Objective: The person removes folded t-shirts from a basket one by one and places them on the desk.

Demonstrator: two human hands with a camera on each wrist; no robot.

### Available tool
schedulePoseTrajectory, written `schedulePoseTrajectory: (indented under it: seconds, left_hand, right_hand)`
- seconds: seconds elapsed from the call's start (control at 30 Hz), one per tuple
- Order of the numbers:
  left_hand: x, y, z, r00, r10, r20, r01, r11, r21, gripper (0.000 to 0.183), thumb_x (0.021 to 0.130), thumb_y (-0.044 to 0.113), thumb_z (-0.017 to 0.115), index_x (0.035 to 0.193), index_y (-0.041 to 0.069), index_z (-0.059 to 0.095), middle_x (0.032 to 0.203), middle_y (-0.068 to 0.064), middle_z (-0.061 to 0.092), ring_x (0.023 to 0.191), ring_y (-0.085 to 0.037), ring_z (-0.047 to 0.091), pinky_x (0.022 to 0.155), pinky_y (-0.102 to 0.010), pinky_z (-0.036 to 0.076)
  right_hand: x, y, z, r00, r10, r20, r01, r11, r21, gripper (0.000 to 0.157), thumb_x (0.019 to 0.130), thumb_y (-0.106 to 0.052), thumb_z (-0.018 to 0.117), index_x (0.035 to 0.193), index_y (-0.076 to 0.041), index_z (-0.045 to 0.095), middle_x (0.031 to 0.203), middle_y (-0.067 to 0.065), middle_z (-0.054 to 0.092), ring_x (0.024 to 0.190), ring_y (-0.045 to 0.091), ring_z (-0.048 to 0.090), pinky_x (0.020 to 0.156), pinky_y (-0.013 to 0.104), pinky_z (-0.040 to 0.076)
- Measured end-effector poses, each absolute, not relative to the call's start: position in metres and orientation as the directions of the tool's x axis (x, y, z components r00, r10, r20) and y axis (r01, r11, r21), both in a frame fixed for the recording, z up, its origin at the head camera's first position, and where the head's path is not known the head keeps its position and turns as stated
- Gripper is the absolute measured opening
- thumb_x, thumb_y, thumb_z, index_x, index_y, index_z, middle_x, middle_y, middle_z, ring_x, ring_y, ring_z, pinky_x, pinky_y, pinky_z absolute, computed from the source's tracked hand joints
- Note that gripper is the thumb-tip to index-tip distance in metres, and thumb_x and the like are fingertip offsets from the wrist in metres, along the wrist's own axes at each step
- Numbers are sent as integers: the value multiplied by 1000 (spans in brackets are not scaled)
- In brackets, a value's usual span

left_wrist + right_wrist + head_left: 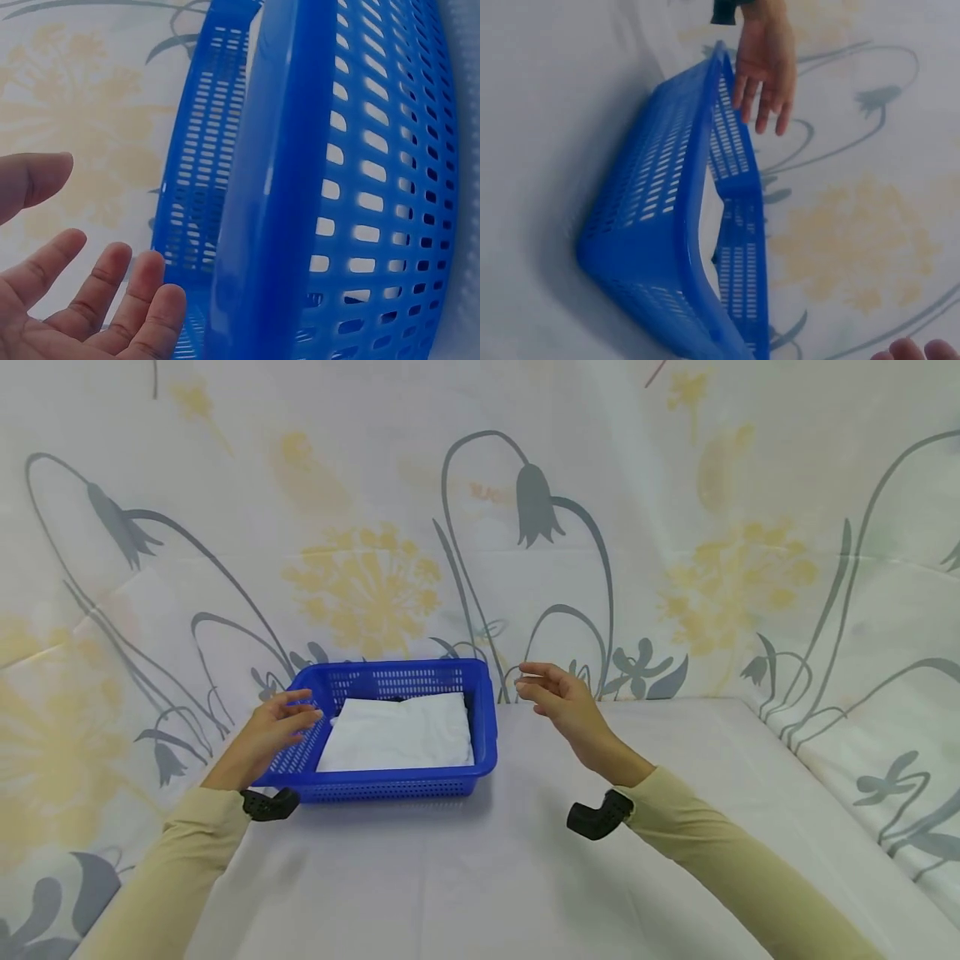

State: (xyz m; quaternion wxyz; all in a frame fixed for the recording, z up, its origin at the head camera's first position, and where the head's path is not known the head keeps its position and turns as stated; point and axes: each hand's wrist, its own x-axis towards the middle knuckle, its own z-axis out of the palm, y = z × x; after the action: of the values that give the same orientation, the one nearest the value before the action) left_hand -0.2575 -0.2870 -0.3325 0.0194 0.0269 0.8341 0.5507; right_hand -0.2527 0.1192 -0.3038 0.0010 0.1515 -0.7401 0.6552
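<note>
A blue plastic basket (pixel 390 785) with slotted walls stands on the white surface, and a folded white cloth (pixel 401 735) lies inside it. Over the basket's left end hovers my left hand (pixel 273 731), its fingers loosely bent around nothing. In the left wrist view the left hand (pixel 97 300) is beside the basket's rim (pixel 262 187) with its palm showing. To the right of the basket, apart from it, my right hand (pixel 562 706) hangs in the air with relaxed fingers. Only fingertips (pixel 907 351) of that hand show in the right wrist view.
A sheet (pixel 637 610) printed with grey and yellow flowers hangs behind and at both sides. White cloth covers the table (pixel 450 877). Both wrists wear black camera mounts (pixel 600 815) over beige sleeves (pixel 720 843).
</note>
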Motion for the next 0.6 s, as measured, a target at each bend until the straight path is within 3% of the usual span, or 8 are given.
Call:
schedulePoseTrajectory:
  seconds: [0.6]
  left_hand:
    - [-274, -284, -344, -988, 111, -107, -42, 477, 878, 68, 98, 18, 59, 148, -8, 22, 135, -34, 40, 127, -48, 38, 103, -57, 33]
  right_hand:
    - [-273, 70, -321, -974, -221, 51, -95, 192, -977, 49, 94, -19, 64, 138, -4, 49, 126, 17, 56, 116, 32, 53, 99, 46, 41]
